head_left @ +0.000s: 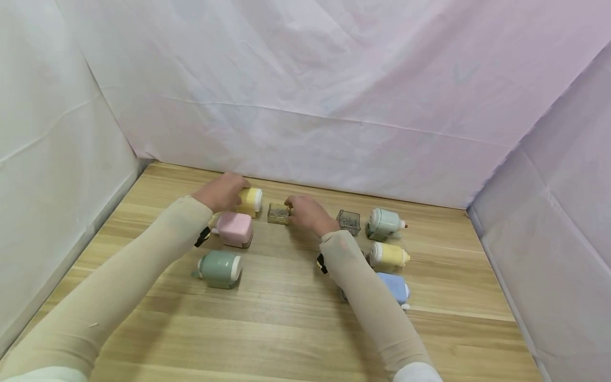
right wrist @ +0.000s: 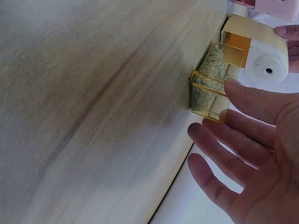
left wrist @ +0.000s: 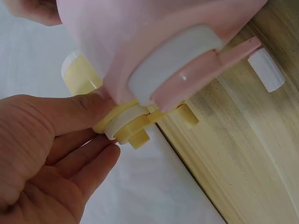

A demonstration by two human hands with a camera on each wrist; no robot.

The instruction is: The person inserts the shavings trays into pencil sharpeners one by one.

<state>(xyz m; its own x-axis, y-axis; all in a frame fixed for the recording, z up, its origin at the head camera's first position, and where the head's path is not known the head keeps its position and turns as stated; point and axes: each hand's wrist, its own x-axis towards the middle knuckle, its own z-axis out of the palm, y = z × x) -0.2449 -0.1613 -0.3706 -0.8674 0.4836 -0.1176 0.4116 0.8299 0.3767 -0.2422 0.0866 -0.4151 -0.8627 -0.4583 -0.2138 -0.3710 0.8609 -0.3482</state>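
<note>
My left hand grips a yellow crank pencil sharpener that lies on its side; the left wrist view shows the thumb and fingers around its crank end. Just to the right, a see-through yellow shavings drawer sits apart from the sharpener. Between thumb and fingers, my right hand pinches this drawer's near end. Pencil shavings fill much of it. Close in front of my left hand lies a pink sharpener, which covers part of the yellow one in the left wrist view.
A dark green sharpener lies nearer on the left. Rightward stand a pale green sharpener, another yellow sharpener and a blue sharpener, partly behind my right forearm. A grey drawer holds shavings. White cloth walls border the wooden table.
</note>
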